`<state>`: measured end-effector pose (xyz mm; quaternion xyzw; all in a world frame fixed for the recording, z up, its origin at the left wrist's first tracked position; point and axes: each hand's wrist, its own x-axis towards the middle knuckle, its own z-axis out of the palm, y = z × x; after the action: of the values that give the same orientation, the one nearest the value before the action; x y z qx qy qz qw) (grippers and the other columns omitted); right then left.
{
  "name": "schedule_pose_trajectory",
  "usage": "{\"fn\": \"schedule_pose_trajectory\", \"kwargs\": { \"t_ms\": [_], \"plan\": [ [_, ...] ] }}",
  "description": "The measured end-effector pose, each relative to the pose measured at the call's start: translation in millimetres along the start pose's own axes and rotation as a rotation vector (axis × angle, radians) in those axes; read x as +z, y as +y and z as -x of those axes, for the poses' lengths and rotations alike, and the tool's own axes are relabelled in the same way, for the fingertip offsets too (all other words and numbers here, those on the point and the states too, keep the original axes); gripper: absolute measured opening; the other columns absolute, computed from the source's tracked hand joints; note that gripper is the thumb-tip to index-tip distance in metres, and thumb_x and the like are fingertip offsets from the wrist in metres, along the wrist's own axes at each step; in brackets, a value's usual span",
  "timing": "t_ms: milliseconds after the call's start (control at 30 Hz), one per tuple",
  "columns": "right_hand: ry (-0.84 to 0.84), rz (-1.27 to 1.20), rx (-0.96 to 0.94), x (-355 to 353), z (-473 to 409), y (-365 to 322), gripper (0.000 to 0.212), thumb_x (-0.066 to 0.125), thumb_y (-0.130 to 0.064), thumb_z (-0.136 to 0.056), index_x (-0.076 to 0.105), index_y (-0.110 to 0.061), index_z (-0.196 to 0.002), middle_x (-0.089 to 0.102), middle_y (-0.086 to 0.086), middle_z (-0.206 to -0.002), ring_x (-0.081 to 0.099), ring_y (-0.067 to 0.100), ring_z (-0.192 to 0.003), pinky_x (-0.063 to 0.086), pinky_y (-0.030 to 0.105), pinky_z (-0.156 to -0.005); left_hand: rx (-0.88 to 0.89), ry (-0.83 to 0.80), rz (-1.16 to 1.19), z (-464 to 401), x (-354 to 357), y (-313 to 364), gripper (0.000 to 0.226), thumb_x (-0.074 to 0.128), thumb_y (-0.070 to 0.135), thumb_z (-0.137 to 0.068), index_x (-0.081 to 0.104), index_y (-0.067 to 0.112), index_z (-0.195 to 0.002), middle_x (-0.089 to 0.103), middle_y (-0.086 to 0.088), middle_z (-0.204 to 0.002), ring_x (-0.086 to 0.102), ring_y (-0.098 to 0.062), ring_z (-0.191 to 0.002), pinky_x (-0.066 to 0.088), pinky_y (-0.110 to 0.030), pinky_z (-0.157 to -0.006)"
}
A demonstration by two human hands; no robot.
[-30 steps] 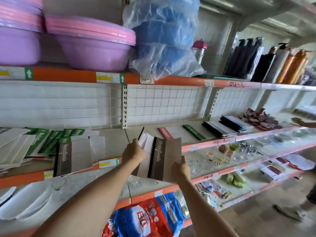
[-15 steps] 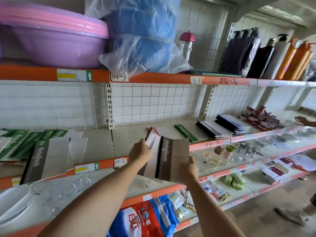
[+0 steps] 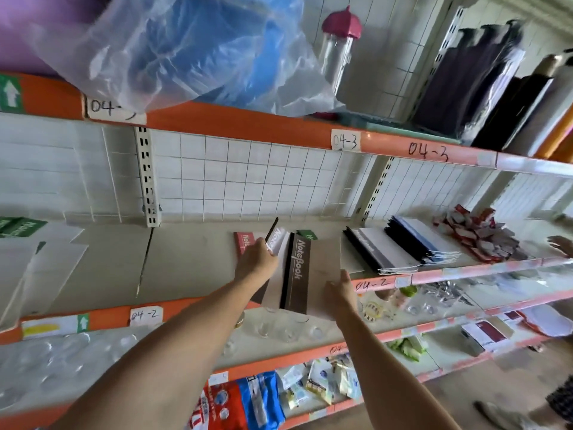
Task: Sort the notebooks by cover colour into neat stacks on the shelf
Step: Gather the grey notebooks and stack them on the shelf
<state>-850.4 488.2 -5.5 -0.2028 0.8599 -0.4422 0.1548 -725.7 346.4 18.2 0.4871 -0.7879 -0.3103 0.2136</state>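
Left hand [image 3: 255, 262] grips a white notebook [image 3: 277, 240], right hand [image 3: 339, 291] grips the brown notebook [image 3: 299, 274] at its 3 o'clock edge, above the shelf [image 3: 186, 262].

A notebook [image 3: 313, 274] is showing a tan cover with a dark brown spine band bearing white lettering. Behind it a red notebook [image 3: 245, 242] is lying beside a green one [image 3: 308, 234], both lettered in white. More green notebooks [image 3: 21, 226] are showing at the far left. A stack [image 3: 403, 246] of black, white and dark blue notebooks is sitting to the right. The shelf edge [image 3: 248, 125] is running orange with white handwritten labels, over white square-grid backing [image 3: 248, 178]. Above, a clear plastic bag [image 3: 186, 48] is covering something blue, beside a bottle with a magenta cap [image 3: 341, 24].
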Motion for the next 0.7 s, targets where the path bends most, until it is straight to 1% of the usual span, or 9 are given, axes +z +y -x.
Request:
{"fn": "schedule_pose_trajectory", "kwargs": {
  "t_ms": [67,100,167,267,367,433,567,633,700],
  "plan": [
    [-0.021,0.006,0.002,-5,-22,3,0.034,0.044,-0.001,-0.080,0.050,-0.016,-0.110,0.064,0.010,-0.091,0.063,0.034,-0.086,0.054,0.044,-0.078,0.005,-0.010,-0.015,-15,13,9,0.026,0.042,0.017,-0.096,0.053,0.007,-0.118,0.063,-0.017,-0.118,0.060,-0.036,-0.107,0.045,-0.036,-0.076],
    [-0.019,0.005,0.001,-7,-33,5,0.032,0.043,-0.001,-0.080,0.050,-0.015,-0.108,0.064,0.010,-0.090,0.062,0.034,-0.085,0.055,0.044,-0.079,0.014,-0.012,-0.017,-23,19,14,0.025,0.043,0.016,-0.095,0.053,0.007,-0.116,0.063,-0.017,-0.116,0.061,-0.036,-0.105,0.047,-0.036,-0.076],
    [0.004,0.011,0.015,-15,-52,14,0.032,0.043,0.001,-0.081,0.051,-0.015,-0.107,0.062,0.008,-0.088,0.060,0.032,-0.085,0.052,0.041,-0.078,0.022,-0.025,-0.031,-32,33,26,0.025,0.045,0.016,-0.094,0.053,0.006,-0.115,0.064,-0.017,-0.113,0.063,-0.035,-0.100,0.051,-0.037,-0.074],
    [0.003,-0.018,0.032,-28,-64,27,0.036,0.043,0.003,-0.080,0.052,-0.014,-0.111,0.060,0.008,-0.089,0.056,0.030,-0.084,0.049,0.042,-0.078,0.023,-0.043,-0.072,-34,49,43,0.023,0.048,0.016,-0.093,0.054,0.008,-0.115,0.065,-0.015,-0.109,0.065,-0.034,-0.095,0.050,-0.036,-0.069],
    [0.003,0.042,0.002,-46,-89,31,0.035,0.045,0.000,-0.083,0.051,-0.013,-0.114,0.059,0.010,-0.090,0.055,0.030,-0.084,0.042,0.035,-0.072,0.030,-0.037,-0.080,-41,60,63,0.024,0.048,0.017,-0.093,0.053,0.008,-0.114,0.064,-0.016,-0.110,0.064,-0.036,-0.096,0.049,-0.037,-0.071],
    [0.006,0.110,-0.020,-59,-108,30,0.033,0.046,-0.001,-0.083,0.051,-0.011,-0.114,0.059,0.013,-0.094,0.055,0.033,-0.088,0.040,0.034,-0.073,0.035,-0.032,-0.089,-49,67,74,0.026,0.049,0.018,-0.092,0.053,0.008,-0.116,0.063,-0.017,-0.112,0.063,-0.037,-0.098,0.049,-0.037,-0.073],
    [-0.016,0.126,-0.048,-76,-139,30,0.048,0.045,-0.004,-0.081,0.051,-0.017,-0.126,0.064,0.017,-0.108,0.059,0.036,-0.098,0.040,0.033,-0.076,0.004,0.003,-0.105,-59,87,91,0.027,0.048,0.021,-0.094,0.053,0.008,-0.117,0.064,-0.016,-0.113,0.063,-0.037,-0.099,0.050,-0.038,-0.075],
    [-0.012,0.077,-0.060,-82,-165,36,0.048,0.042,-0.010,-0.073,0.050,-0.028,-0.117,0.066,0.016,-0.099,0.062,0.038,-0.092,0.047,0.038,-0.075,-0.007,0.015,-0.112,-65,98,102,0.028,0.048,0.023,-0.095,0.053,0.008,-0.118,0.064,-0.016,-0.112,0.064,-0.036,-0.098,0.051,-0.038,-0.076],
    [0.009,0.051,-0.095,-90,-204,51,0.043,0.037,-0.014,-0.065,0.046,-0.031,-0.104,0.063,0.012,-0.086,0.064,0.040,-0.085,0.055,0.049,-0.073,-0.013,0.032,-0.117,-71,110,115,0.026,0.049,0.021,-0.095,0.053,0.008,-0.117,0.065,-0.015,-0.110,0.064,-0.035,-0.095,0.054,-0.040,-0.078]
  ]
}}
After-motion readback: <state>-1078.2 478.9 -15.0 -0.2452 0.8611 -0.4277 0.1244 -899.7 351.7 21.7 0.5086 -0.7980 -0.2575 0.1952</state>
